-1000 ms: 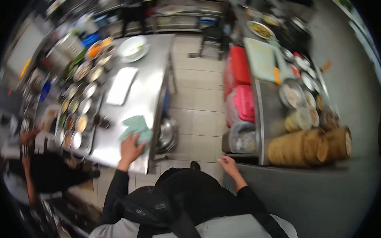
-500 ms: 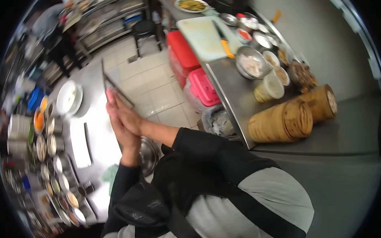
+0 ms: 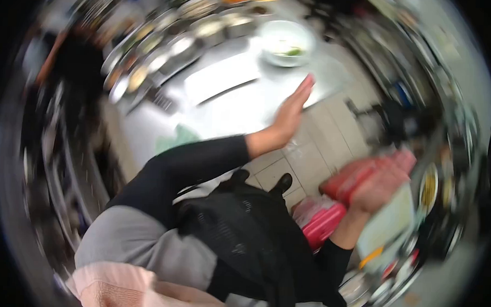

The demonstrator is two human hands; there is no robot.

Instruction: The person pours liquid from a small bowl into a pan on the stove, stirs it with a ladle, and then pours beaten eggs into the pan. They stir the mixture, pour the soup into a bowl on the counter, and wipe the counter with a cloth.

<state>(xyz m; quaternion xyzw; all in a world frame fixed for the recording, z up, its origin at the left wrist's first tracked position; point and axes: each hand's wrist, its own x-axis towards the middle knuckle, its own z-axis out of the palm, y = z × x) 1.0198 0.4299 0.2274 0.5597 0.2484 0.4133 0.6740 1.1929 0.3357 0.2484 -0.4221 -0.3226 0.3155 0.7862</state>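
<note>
Left hand [image 3: 285,121] flat n open, nothing in it, white bowl [image 3: 284,61] past it on steel table [image 3: 230,112]. Right hand [image 3: 379,188] blurry over red bin [image 3: 337,181], can't tell grip.

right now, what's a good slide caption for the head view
Left hand open near a steel worktop with a white bowl; right hand blurred in front of a red bin
</note>
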